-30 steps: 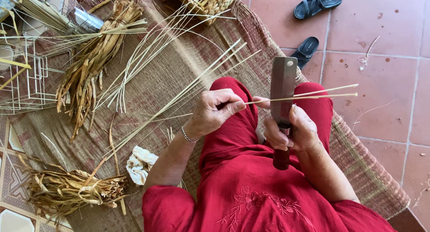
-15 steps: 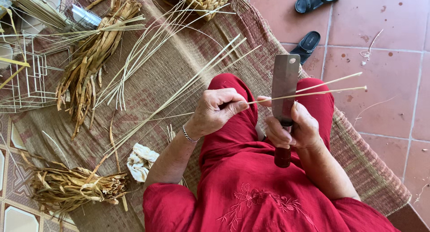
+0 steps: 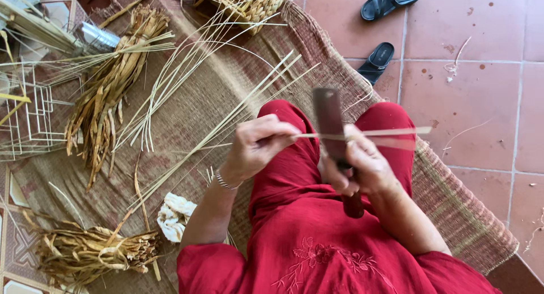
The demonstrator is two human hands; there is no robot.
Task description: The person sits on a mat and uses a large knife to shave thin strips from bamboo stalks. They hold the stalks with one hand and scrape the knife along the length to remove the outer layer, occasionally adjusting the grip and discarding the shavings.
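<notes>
I sit on a woven mat (image 3: 215,95) in red clothes. My left hand (image 3: 258,146) pinches a thin pale bamboo strip (image 3: 391,132) that runs across my lap to the right. My right hand (image 3: 357,166) grips the dark handle of a broad cleaver-like knife (image 3: 328,121), blade pointing away from me, with the strip lying across the blade near my thumb. The strip looks split into two slivers past the blade.
Loose bamboo strips (image 3: 187,84) fan across the mat. Bundles of dried leaves (image 3: 105,101) (image 3: 90,254) lie at left, a wire frame (image 3: 28,115) beside them, a white rag (image 3: 173,214) by my elbow, a basket (image 3: 246,2) at top. Black sandals (image 3: 385,27) rest on red tiles.
The knife has tilted left and the strip has been drawn leftward through the blade; its free end at right is shorter. My left hand has pulled slightly away from the knife.
</notes>
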